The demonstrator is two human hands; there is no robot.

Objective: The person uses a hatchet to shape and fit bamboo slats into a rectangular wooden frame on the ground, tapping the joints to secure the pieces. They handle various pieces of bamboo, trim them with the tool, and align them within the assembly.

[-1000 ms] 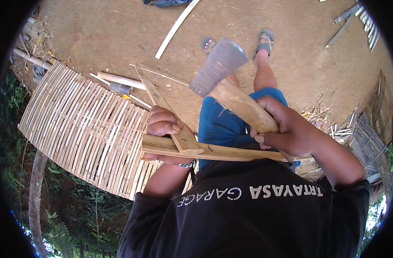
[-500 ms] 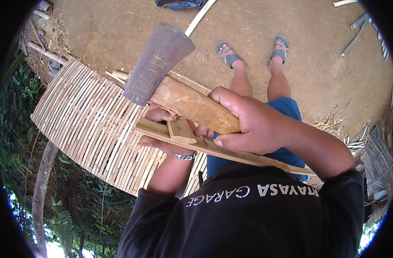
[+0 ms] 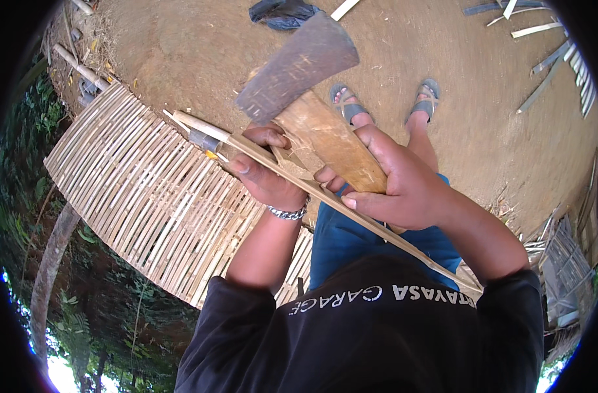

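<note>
My right hand (image 3: 404,180) is closed around the wooden handle (image 3: 332,141) of a hatchet. Its broad dark metal head (image 3: 302,65) points up and away to the left. A long bamboo strip (image 3: 371,224) runs slantwise below the handle, its edge toward me and its near end by my right forearm. My left hand (image 3: 269,183), with a chain bracelet at the wrist, grips the strip near its far end. A short wooden piece (image 3: 299,159) lies crosswise against the strip under the hatchet handle; how the two join is hidden.
A slatted bamboo bench (image 3: 148,190) stands at my left, with a dark cylinder (image 3: 204,139) at its far edge. A black plastic bag (image 3: 282,14) lies on the dirt ground ahead. Loose strips (image 3: 538,29) are scattered far right. A tree trunk (image 3: 53,255) rises left.
The hatchet has swung right and away, its head now farther from the bench. The bamboo strip has turned edge-on and slants more steeply, with my left hand turning along with it.
</note>
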